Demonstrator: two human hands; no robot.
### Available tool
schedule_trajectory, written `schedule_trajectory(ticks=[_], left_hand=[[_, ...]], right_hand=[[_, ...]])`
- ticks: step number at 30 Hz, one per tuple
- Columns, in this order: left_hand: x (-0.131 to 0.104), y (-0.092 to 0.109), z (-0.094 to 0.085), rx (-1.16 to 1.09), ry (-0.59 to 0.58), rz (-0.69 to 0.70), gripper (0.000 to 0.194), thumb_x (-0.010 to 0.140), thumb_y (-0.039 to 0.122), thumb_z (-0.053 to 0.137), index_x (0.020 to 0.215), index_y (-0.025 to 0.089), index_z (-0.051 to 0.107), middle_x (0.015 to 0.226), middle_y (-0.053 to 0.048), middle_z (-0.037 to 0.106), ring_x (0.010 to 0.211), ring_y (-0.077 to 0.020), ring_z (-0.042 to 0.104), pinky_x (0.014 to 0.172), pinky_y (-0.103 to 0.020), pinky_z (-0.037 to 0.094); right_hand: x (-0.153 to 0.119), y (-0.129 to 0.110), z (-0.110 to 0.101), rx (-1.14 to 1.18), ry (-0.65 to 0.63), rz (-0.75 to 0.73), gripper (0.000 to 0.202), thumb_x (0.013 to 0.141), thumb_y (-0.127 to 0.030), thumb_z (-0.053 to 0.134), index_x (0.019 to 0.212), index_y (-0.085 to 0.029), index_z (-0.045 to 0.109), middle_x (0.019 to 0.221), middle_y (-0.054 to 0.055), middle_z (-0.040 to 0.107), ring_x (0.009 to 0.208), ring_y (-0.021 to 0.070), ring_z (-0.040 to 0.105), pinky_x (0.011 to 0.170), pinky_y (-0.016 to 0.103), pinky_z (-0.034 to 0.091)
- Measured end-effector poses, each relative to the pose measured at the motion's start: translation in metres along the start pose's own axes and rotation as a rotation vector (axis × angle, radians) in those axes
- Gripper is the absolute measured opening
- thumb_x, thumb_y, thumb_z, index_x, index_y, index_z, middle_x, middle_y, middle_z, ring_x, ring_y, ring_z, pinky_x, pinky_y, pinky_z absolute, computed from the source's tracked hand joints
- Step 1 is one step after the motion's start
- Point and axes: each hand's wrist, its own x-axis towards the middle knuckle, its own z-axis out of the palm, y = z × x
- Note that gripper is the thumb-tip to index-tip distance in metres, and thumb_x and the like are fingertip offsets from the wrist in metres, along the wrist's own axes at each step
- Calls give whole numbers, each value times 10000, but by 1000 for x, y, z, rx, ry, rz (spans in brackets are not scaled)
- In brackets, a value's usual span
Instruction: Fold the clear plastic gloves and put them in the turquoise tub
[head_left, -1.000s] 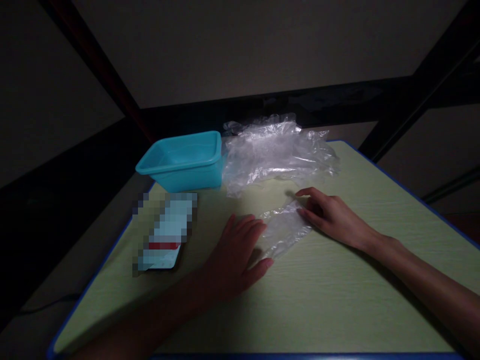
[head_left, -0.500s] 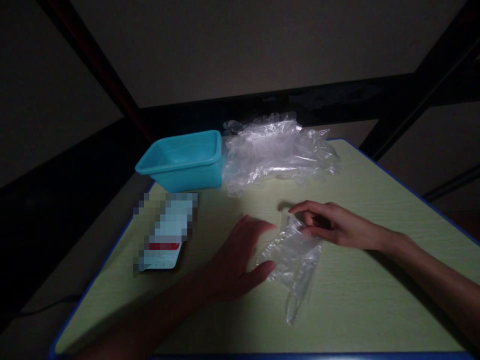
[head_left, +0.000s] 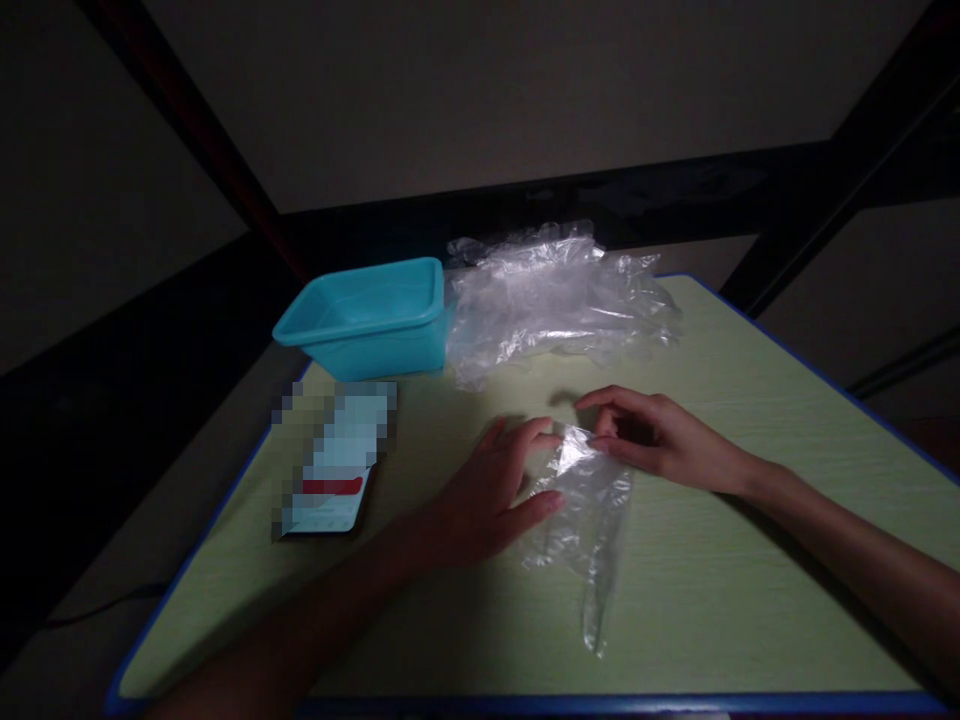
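At the far left, in deep shadow, a cable (head_left: pixel 105 600) leads toward the table (head_left: pixel 720 570); where it ends is too dark to see. Next comes the phone (head_left: pixel 330 515), lying on the left part of the table. Most of its screen is covered by coarse blur, so it cannot be read. Beyond it, at the far left corner, stands the box (head_left: pixel 382 355); its near wall hides a part of the bottom.

The left hand (head_left: pixel 491 495) is open, with thumb and fingers spread apart over the left side of the film (head_left: pixel 589 540), which it partly hides. Its forearm is cut off at the near edge of view. The film lies crumpled on the table between the two hands, one narrow end pointing near; being transparent, its outline is hard to follow.

Farther away, right of the box, the pile (head_left: pixel 555 300) of similar film is spread; whether it touches the box I cannot tell. The right hand (head_left: pixel 660 440) has its thumb at the far right edge of the film, the index finger stretched apart. The other fingers are shaded, so I cannot tell if they pinch it.
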Motion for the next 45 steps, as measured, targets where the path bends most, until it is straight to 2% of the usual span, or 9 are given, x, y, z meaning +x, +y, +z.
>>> schedule_trajectory(ticks=[6, 12, 14, 19, 23, 27, 38, 45], left_hand=[[-1, -1, 1, -6, 22, -24, 450, 852, 365, 459, 1241, 155, 378, 1323, -147, 411, 1219, -279, 376, 1030, -446, 294], [-2, -1, 3, -39, 72, -59, 538, 855, 397, 446, 1302, 136, 299, 1320, -164, 409, 1240, -284, 373, 1049, -420, 301], [-1, 0, 2, -40, 77, -32, 547, 851, 397, 456, 1308, 138, 302, 1313, -155, 418, 1231, -290, 384, 1047, -411, 307], [1, 1, 1, 24, 11, 78, 534, 853, 346, 481, 1307, 133, 298, 1325, -151, 428, 1241, -269, 374, 1070, -451, 230], [1, 3, 1, 88, -50, 26, 513, 858, 318, 460, 1310, 139, 297, 1365, -149, 411, 1289, -253, 328, 1097, -478, 121], [1, 3, 2, 122, -88, -17, 517, 853, 309, 443, 1311, 116, 302, 1375, -157, 405, 1314, -244, 295, 1100, -492, 99], [2, 4, 3, 193, -105, -27, 508, 856, 311, 458, 1307, 133, 308, 1367, -148, 423, 1313, -251, 309, 1098, -511, 141], [1, 3, 5, 261, -74, -6, 494, 859, 297, 452, 1304, 122, 329, 1357, -174, 426, 1297, -265, 331, 1082, -519, 202]], right_hand=[[1, -1, 4, -97, 49, -5, 229, 829, -225, 490, 1048, -161, 482, 652, -34, 504, 541, 98, 473, 482, 222, 367], [1, -3, 6, -139, 30, -3, 143, 847, -248, 483, 969, -177, 462, 648, -34, 507, 534, 97, 472, 470, 212, 358], [2, -3, 6, -164, 27, -17, 140, 854, -248, 476, 974, -179, 459, 636, -39, 497, 524, 96, 464, 467, 210, 351], [3, -4, 5, -259, 9, -50, 128, 862, -247, 463, 971, -178, 461, 632, -36, 506, 523, 102, 469, 483, 213, 349], [3, -6, 6, -262, 8, -33, 187, 864, -252, 464, 1029, -166, 477, 648, -27, 525, 536, 106, 489, 493, 214, 362], [4, -4, 7, -211, 31, -19, 276, 856, -251, 475, 1112, -150, 490, 635, -36, 499, 527, 102, 477, 479, 210, 360], [1, -1, -1, -131, 34, -2, 356, 827, -260, 521, 1158, -157, 441, 733, -11, 537, 581, 109, 508, 500, 225, 408], [0, 2, -5, -258, 81, -17, 328, 820, -275, 532, 1124, -170, 471, 744, 4, 545, 626, 138, 531, 535, 257, 429]])
